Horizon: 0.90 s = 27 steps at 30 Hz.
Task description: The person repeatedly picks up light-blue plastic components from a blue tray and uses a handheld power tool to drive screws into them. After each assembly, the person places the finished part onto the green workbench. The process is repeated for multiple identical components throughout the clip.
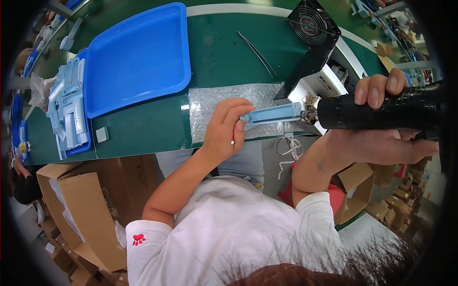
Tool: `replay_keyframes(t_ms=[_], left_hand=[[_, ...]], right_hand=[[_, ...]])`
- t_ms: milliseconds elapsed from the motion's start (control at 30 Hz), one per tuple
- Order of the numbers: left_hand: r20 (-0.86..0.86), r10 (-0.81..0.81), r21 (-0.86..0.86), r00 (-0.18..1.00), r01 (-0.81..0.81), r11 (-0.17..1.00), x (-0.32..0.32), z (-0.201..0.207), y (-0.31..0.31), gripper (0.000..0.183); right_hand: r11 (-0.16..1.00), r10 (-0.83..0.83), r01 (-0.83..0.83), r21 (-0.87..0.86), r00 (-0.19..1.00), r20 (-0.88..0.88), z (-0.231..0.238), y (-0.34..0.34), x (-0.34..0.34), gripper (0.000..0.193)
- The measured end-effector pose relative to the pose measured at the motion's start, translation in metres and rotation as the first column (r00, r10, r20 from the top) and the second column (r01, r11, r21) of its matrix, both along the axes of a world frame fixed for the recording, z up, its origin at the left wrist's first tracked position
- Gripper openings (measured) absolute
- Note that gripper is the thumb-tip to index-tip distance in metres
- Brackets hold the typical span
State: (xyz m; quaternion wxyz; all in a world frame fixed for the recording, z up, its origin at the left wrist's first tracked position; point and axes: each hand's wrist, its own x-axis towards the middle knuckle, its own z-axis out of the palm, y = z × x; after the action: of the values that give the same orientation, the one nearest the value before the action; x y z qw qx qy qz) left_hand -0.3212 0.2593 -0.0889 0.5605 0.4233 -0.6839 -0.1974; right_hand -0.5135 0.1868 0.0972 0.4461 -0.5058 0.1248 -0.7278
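Observation:
My left hand (226,127) pinches the left end of a long light-blue plastic part (272,114) over the bubble-wrap sheet. My right hand (377,114) is wrapped round a thick black electric screwdriver (343,113), which lies level and points left. Its metal nose meets the right end of the plastic part, and a thin rod, seemingly the bit, runs along the part toward my left fingers. Just behind the nose stands a white and black metal machine (320,86). Whether a screw sits at the bit's tip is too small to tell.
An empty blue tray (138,62) lies at the far left of the green table. Beside it, light-blue plastic parts (71,105) are piled up. Tweezers (256,53) rest behind the bubble wrap (202,114). A fan (309,24) stands at the back right. Cardboard boxes (88,209) are below.

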Motion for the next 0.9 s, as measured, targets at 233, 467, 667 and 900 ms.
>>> replay_keyframes(t_ms=[233,467,667,900], left_hand=[[-0.02,-0.008,0.008,1.0,0.009,1.0,0.001,-0.001,0.0,0.031],[-0.02,-0.01,0.0,1.0,0.01,1.0,0.001,-0.002,-0.001,0.03],[-0.044,-0.018,-0.022,0.999,0.017,1.0,0.0,-0.011,-0.003,0.03],[-0.047,-0.03,-0.05,0.998,0.027,0.998,-0.001,-0.012,-0.005,0.031]], right_hand=[[0.987,-0.151,0.152,0.043,0.988,-0.028,-0.006,-0.002,0.006,0.095],[0.995,-0.101,0.101,-0.001,0.995,-0.003,-0.006,-0.003,0.002,0.099],[0.998,-0.036,0.032,-0.05,0.996,-0.078,-0.009,-0.008,-0.035,0.093],[0.993,0.113,-0.114,-0.025,0.993,-0.04,-0.008,-0.007,-0.041,0.074]])
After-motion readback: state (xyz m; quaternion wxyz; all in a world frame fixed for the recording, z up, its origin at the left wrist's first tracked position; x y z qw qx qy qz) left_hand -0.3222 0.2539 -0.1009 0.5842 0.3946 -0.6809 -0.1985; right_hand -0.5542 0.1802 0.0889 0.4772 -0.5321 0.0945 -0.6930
